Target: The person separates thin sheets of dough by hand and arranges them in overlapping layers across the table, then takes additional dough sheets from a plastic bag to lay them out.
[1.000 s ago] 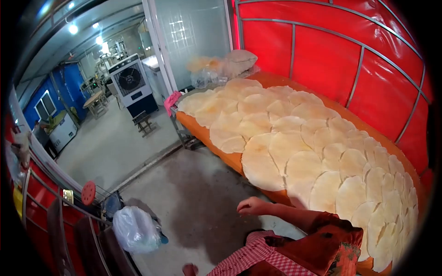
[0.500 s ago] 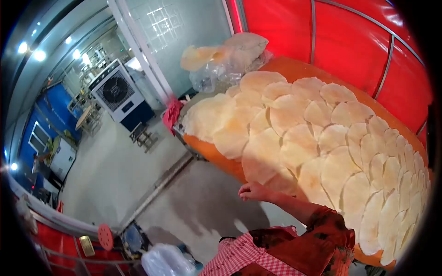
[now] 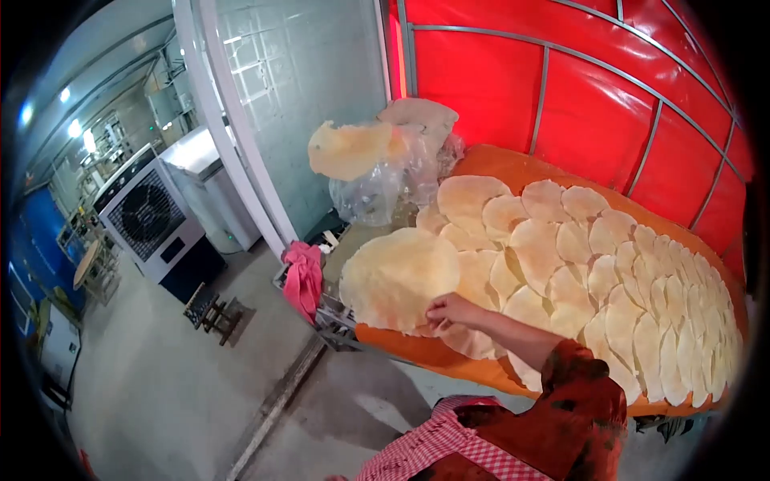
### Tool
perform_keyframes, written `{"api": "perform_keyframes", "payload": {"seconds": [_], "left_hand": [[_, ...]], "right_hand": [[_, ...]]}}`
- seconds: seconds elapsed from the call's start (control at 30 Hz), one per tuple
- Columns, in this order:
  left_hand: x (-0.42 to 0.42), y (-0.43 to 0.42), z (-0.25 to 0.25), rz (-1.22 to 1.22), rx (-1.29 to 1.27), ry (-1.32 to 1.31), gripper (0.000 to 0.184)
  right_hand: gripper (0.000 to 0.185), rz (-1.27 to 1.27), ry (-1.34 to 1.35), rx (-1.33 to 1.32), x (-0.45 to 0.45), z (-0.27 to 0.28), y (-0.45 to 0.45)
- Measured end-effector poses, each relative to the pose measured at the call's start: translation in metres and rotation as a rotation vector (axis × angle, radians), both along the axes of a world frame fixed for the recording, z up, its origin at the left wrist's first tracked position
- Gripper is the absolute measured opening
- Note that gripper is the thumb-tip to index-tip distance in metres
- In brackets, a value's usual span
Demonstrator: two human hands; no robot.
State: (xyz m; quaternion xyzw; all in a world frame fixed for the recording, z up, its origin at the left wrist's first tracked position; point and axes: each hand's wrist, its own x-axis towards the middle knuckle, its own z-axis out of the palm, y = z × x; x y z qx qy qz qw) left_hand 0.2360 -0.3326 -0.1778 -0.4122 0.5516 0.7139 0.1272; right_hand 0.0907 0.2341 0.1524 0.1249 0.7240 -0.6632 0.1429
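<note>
My right hand is over the front left of the table, fingers curled together at the lower right edge of a large, thin round flatbread. Whether the fingertips pinch that edge is hidden. Many more pale flatbreads overlap in rows like scales to the right. At the bottom edge, only a sliver of skin that looks like my left hand shows; its fingers are out of sight.
An orange cloth covers the table. Behind its left end are clear plastic bags with a loose flatbread on top. A pink cloth hangs at the corner. An air cooler and a small stool stand on the floor.
The view has swung toward the table's left end. My right hand has moved from above the floor by the table's front edge up to the edge of the large flatbread.
</note>
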Motion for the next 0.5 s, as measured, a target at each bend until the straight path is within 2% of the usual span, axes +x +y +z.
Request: {"api": "perform_keyframes", "payload": {"seconds": [0.1,0.13,0.17,0.2,0.23,0.33,0.43,0.5], "left_hand": [[-0.141,-0.058,-0.072,-0.022,0.155,0.372,0.012],[-0.181,-0.011,0.057,-0.054,0.094,0.384,0.010],[-0.227,0.005,0.086,-0.105,-0.012,0.424,0.009],[-0.270,0.007,0.085,-0.186,0.017,0.549,0.007],[-0.293,0.042,0.135,-0.116,-0.006,0.536,0.011],[-0.352,0.109,0.204,-0.266,0.023,0.545,0.015],[-0.410,0.165,0.251,-0.640,-0.027,0.604,0.021],[-0.453,0.202,0.270,-0.701,-0.024,0.679,0.022]], "right_hand": [[0.014,-0.068,0.034,0.064,-0.071,0.015,0.017],[0.014,-0.088,0.047,0.094,-0.098,0.017,0.025],[0.014,-0.106,0.095,0.135,-0.124,0.021,0.033],[0.014,-0.119,0.140,0.175,-0.149,0.027,0.042],[0.013,-0.151,0.131,0.107,-0.174,0.035,0.050],[0.013,-0.275,0.213,-0.033,-0.257,0.049,0.081],[0.015,-0.441,0.347,-0.092,-0.342,0.040,0.121],[0.019,-0.615,0.432,0.005,-0.383,0.047,0.138]]}}
